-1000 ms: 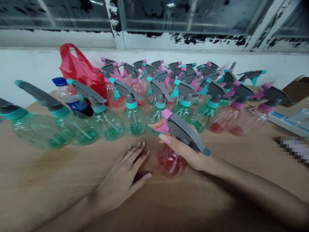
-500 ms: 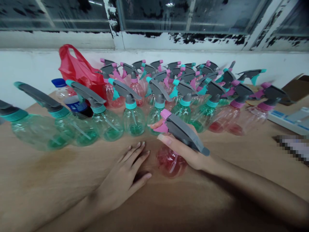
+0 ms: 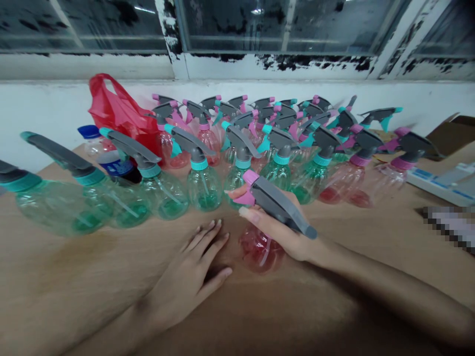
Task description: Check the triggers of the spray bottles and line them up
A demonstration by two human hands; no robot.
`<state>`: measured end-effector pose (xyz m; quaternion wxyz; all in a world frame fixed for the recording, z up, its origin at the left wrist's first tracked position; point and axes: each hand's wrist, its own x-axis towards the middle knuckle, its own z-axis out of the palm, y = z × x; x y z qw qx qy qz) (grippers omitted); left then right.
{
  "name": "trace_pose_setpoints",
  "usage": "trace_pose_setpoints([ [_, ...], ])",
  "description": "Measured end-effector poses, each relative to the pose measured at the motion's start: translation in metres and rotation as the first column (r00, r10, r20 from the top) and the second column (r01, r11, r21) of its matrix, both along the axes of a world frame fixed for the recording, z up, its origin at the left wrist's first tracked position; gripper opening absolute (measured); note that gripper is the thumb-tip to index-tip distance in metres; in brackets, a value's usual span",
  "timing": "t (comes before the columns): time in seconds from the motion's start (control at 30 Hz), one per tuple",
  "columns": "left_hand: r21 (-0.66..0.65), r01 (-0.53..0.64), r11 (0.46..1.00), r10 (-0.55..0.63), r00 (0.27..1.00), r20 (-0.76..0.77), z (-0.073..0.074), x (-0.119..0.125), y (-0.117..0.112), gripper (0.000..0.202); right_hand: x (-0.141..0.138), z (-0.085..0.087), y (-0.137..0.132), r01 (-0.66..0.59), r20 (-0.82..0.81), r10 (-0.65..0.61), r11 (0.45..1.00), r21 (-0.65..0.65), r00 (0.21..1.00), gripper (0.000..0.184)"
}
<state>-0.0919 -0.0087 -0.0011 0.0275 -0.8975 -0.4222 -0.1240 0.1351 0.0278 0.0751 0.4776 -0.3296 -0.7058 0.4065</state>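
My right hand (image 3: 284, 230) is closed round the neck of a pink spray bottle (image 3: 260, 251), just under its grey and pink trigger head. The bottle stands on the wooden table (image 3: 122, 277) and its round body is see-through, with a dip tube inside. My left hand (image 3: 193, 267) lies flat on the tabletop to the left of that bottle, fingers spread, apart from it. Just beyond both hands runs a row of green spray bottles (image 3: 205, 188) with teal collars. At the right end of this row stand pink spray bottles (image 3: 356, 180).
Behind the front row are several more spray bottles with grey heads. A red plastic bag (image 3: 122, 116) and a blue-capped bottle (image 3: 91, 141) stand at the back left. To the right lie a white and blue box (image 3: 441, 185), a pixelated object (image 3: 451, 225) and a cardboard box (image 3: 452, 136).
The whole view has shifted slightly. Both hands keep their poses, and the pink spray bottle stays in my right hand.
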Motion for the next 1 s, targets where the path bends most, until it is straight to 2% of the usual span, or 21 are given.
trace_pose_setpoints([
  [0.43, 0.044, 0.028, 0.999, -0.029, 1.000, 0.007, 0.002, 0.002, 0.001, 0.055, 0.000, -0.003, 0.000, 0.020, 0.011, -0.021, 0.998, 0.065, 1.000, 0.031],
  [0.67, 0.031, 0.002, 1.000, -0.001, 1.000, -0.005, 0.001, 0.002, 0.000, 0.053, 0.000, -0.011, 0.001, 0.072, 0.012, -0.075, 0.985, 0.156, 0.997, 0.016],
  [0.83, 0.046, 0.015, 0.999, -0.016, 1.000, 0.003, 0.004, 0.003, 0.001, 0.053, 0.003, -0.012, -0.001, 0.108, 0.096, -0.115, 0.991, 0.077, 0.989, 0.027],
  [0.93, 0.057, 0.013, 0.998, -0.014, 1.000, 0.010, 0.004, 0.002, 0.001, 0.052, 0.008, -0.014, -0.007, 0.114, 0.155, -0.119, 0.993, 0.042, 0.981, 0.044],
  [1.0, 0.062, 0.017, 0.998, -0.017, 1.000, 0.011, 0.003, 0.001, 0.002, 0.052, 0.012, -0.017, -0.012, 0.097, 0.228, -0.109, 0.993, 0.064, 0.968, 0.055],
])
